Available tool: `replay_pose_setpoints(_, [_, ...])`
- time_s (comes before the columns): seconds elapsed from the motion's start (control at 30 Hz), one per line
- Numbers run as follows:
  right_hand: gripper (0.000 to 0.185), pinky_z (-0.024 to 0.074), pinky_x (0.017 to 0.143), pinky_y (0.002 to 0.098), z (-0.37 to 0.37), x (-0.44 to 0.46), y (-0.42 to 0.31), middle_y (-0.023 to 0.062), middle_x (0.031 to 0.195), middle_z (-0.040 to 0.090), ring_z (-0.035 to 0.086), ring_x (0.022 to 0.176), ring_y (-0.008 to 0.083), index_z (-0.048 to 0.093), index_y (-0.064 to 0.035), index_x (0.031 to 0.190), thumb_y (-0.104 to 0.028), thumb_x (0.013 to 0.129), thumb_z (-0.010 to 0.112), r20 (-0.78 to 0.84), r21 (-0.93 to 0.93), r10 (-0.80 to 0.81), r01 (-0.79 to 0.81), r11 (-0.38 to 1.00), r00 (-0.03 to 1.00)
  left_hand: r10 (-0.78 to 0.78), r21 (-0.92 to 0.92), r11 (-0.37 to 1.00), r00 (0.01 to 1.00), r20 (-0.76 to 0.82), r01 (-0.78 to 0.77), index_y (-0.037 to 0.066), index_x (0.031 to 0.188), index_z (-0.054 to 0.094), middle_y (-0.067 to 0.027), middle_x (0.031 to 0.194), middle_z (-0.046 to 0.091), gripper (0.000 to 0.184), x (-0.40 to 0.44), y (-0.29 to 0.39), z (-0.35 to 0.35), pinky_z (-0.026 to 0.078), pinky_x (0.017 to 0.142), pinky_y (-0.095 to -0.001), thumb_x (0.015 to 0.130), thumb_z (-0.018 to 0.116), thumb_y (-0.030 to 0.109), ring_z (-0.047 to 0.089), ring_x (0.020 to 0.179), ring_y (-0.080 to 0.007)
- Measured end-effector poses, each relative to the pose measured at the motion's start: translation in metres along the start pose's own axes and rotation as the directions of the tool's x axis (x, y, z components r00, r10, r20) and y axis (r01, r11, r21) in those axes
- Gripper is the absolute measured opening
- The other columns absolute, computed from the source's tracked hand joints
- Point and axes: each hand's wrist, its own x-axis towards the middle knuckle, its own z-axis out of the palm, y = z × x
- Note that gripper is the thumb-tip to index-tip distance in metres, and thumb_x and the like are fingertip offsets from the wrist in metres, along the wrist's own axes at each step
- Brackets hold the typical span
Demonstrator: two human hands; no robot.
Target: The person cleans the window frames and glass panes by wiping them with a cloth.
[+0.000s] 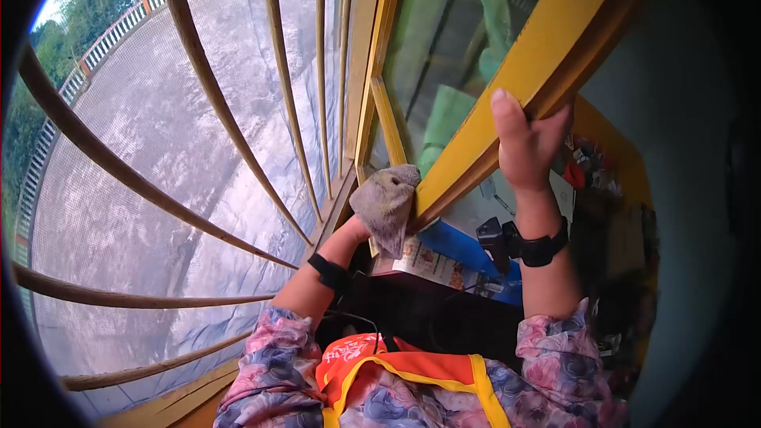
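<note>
A yellow wooden window sash (507, 71) with a glass pane (444, 40) stands swung inward, slanting across the upper right. My right hand (526, 143) grips the sash's edge, thumb on the yellow face and fingers wrapped behind it. At the sash's lower corner, a grey, stained cloth (387, 204) covers most of my left hand (358, 229). That hand is closed on the cloth, which touches the frame; its fingers are hidden underneath.
Brown window bars (214, 111) curve along the left, with a mesh screen and paved yard (158, 158) beyond. Below the sash lie printed papers (432, 264) and a blue item (460, 246). Assorted items (587, 162) sit at right beside a wall (682, 150).
</note>
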Motion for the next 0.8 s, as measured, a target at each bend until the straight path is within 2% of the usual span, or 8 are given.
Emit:
replay_pose_setpoints(0.13, [0.025,0.0457,0.062,0.0248,0.001,0.001,0.000,0.0037,0.079,0.055,0.053,0.067,0.0101,0.049,0.0002,0.091,-0.005,0.070,0.062,-0.009,0.032,-0.033,0.034,0.999,0.999,0.210,0.201,0.965,0.958,-0.197,-0.170,0.012,0.086,0.062,-0.0064,0.085,0.059,0.022,-0.020,-0.029,0.002,0.045,0.068,-0.0309,0.068,0.062,0.025,0.054,0.078,-0.0213])
replay_pose_setpoints(0.27, [0.029,0.0463,0.062,0.0255,-0.003,0.006,0.011,0.0039,0.082,0.056,0.054,0.070,0.0108,0.049,-0.0005,0.092,-0.008,0.069,0.065,0.053,0.105,-0.129,0.122,0.987,0.990,-0.154,0.738,0.657,0.986,-0.069,0.155,0.011,0.091,0.059,-0.0092,0.090,0.056,0.026,-0.064,-0.011,-0.010,0.042,0.071,-0.0278,0.068,0.062,0.023,0.051,0.082,-0.0239])
replay_pose_setpoints(0.3, [0.030,0.0464,0.063,0.0259,-0.003,0.006,0.013,0.0043,0.083,0.056,0.055,0.070,0.0111,0.050,-0.0007,0.093,-0.008,0.069,0.065,0.065,0.096,-0.143,0.136,0.986,0.988,-0.120,0.392,0.902,0.978,-0.171,0.180,0.010,0.093,0.058,-0.0068,0.088,0.057,0.023,-0.092,-0.049,-0.001,0.044,0.070,-0.0298,0.072,0.061,0.019,0.052,0.080,-0.0208])
replay_pose_setpoints(0.33, [0.031,0.0464,0.063,0.0264,-0.004,0.007,0.017,0.0048,0.083,0.057,0.055,0.070,0.0114,0.050,-0.0010,0.093,-0.009,0.068,0.066,0.078,0.091,-0.164,0.156,0.983,0.983,-0.535,-0.490,0.782,0.819,-0.209,0.386,0.009,0.097,0.057,-0.0051,0.087,0.058,0.021,-0.104,-0.032,0.009,0.046,0.069,-0.0309,0.077,0.060,0.016,0.054,0.077,-0.0172])
replay_pose_setpoints(0.37, [0.035,0.0461,0.066,0.0274,-0.007,0.010,0.022,0.0059,0.084,0.057,0.055,0.071,0.0123,0.048,-0.0009,0.097,-0.013,0.070,0.067,0.099,0.017,-0.219,0.218,0.976,0.971,-0.654,-0.635,0.640,0.740,-0.156,0.432,0.008,0.099,0.056,-0.0052,0.088,0.057,0.023,-0.111,-0.021,0.009,0.047,0.070,-0.0310,0.078,0.060,0.016,0.054,0.077,-0.0158])
replay_pose_setpoints(0.53, [0.047,0.0419,0.074,0.0428,-0.008,-0.003,-0.001,0.0154,0.100,0.049,0.047,0.086,0.0290,0.044,-0.0025,0.110,-0.019,0.071,0.065,0.154,0.106,0.016,-0.032,0.994,0.988,-0.727,-0.825,0.398,0.687,-0.016,0.402,0.007,0.102,0.053,-0.0068,0.090,0.057,0.028,-0.142,-0.026,0.026,0.048,0.070,-0.0304,0.078,0.062,0.016,0.054,0.078,-0.0146])
replay_pose_setpoints(0.67, [0.047,0.0416,0.073,0.0244,-0.054,-0.046,0.000,0.0074,0.101,0.053,0.049,0.090,0.0122,0.042,-0.0018,0.114,-0.016,0.075,0.065,0.215,-0.113,0.202,-0.181,0.977,0.955,-0.664,-0.789,0.533,0.728,-0.168,0.305,0.007,0.097,0.053,-0.0054,0.086,0.059,0.024,-0.161,-0.025,0.033,0.048,0.062,-0.0302,0.076,0.064,0.015,0.055,0.071,-0.0157])
replay_pose_setpoints(0.8, [0.042,0.0405,0.074,0.0218,-0.103,-0.129,-0.003,0.0065,0.097,0.052,0.048,0.087,0.0085,0.043,-0.0023,0.116,-0.011,0.079,0.060,0.199,-0.118,0.563,-0.550,0.827,0.802,-0.650,0.489,0.625,0.753,-0.105,0.608,0.009,0.110,0.051,-0.0059,0.108,0.053,0.038,-0.163,0.008,0.031,0.042,0.080,-0.0292,0.075,0.062,0.018,0.050,0.095,-0.0145])
